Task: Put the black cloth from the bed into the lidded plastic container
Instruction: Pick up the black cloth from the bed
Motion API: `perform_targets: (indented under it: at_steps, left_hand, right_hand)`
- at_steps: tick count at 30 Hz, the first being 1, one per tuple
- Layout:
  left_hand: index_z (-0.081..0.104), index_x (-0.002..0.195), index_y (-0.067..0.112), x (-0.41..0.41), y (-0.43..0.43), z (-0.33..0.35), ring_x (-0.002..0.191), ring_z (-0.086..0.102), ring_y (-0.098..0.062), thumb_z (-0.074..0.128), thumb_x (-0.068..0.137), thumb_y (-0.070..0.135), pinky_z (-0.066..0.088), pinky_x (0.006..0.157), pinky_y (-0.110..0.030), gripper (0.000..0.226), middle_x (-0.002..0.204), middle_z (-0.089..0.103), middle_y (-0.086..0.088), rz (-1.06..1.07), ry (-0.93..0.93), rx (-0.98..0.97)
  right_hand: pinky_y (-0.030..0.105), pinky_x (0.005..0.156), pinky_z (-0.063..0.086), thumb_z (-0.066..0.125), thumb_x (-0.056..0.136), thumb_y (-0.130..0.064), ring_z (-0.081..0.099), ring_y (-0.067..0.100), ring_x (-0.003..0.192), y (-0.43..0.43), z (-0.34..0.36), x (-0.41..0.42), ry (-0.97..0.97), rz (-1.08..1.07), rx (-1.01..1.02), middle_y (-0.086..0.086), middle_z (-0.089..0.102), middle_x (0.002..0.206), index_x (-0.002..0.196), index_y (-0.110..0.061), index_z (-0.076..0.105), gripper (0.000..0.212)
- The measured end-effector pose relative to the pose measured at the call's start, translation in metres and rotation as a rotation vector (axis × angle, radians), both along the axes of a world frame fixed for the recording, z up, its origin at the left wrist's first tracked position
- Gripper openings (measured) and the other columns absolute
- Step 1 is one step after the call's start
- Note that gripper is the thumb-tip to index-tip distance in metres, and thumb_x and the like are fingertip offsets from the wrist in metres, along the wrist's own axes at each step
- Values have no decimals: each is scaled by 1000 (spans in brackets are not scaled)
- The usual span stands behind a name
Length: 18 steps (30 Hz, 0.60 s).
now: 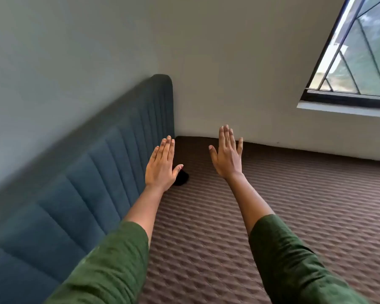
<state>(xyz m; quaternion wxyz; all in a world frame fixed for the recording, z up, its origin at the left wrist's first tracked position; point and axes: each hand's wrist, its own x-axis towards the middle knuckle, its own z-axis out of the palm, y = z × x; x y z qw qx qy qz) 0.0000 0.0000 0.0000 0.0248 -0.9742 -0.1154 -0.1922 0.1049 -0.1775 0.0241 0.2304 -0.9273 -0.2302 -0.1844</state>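
Note:
A small black cloth (182,178) lies bunched on the brown quilted bed (261,216), close to the headboard in the far corner. My left hand (161,165) is stretched out flat above the bed, fingers straight, and it covers part of the cloth from this view. My right hand (227,154) is held out flat too, to the right of the cloth and apart from it. Both hands hold nothing. Green sleeves cover both forearms. No plastic container is in view.
A teal padded headboard (92,183) runs along the left side of the bed against a grey wall. A pale wall borders the bed's far edge. A barred window (360,62) sits high on the right.

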Motion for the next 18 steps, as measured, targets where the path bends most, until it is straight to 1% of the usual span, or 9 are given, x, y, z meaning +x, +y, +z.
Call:
perform_targets:
  at_steps: [2,4,9,12,15,18]
  left_hand:
    - [-4,149,8,1,0,-18,147,-4,-18,30,93,53,0,119,-31,79,160,-4,-7,31,40,-29]
    - [-5,149,8,2,-1,-44,147,-3,-19,30,93,53,0,119,-32,79,160,-4,-7,52,81,-10]
    - [-2,149,7,17,0,-83,147,-1,-19,33,93,51,4,120,-33,79,160,-2,-8,51,101,-33]
    - [-2,149,7,25,1,-108,147,-3,-19,33,93,52,3,120,-33,80,160,-4,-8,68,124,-80]
    - [-9,148,8,26,5,-141,147,-7,-18,29,93,56,1,120,-33,82,159,-10,-7,78,219,-92]
    - [-13,147,8,25,13,-178,147,-10,-18,25,91,60,2,121,-34,85,159,-14,-7,134,330,-131]
  right_hand:
    - [50,118,-1,36,98,-39,4,22,149,4,-10,1,25,6,-26,8,9,160,151,-9,10,66]
    - [50,118,-2,35,98,-39,4,22,149,6,-25,1,38,19,-69,9,9,160,151,-9,10,65]
    - [48,118,-3,35,99,-39,3,22,149,23,-52,12,47,64,-90,9,8,160,151,-10,8,65]
    - [49,118,-1,35,99,-38,4,22,149,35,-73,16,58,95,-96,8,8,161,151,-10,9,65]
    - [48,118,-1,35,99,-38,3,22,149,37,-101,19,106,90,-98,8,7,161,151,-10,8,65]
    - [48,119,-1,35,99,-38,2,22,149,41,-134,22,151,78,-88,7,6,161,151,-10,7,65]
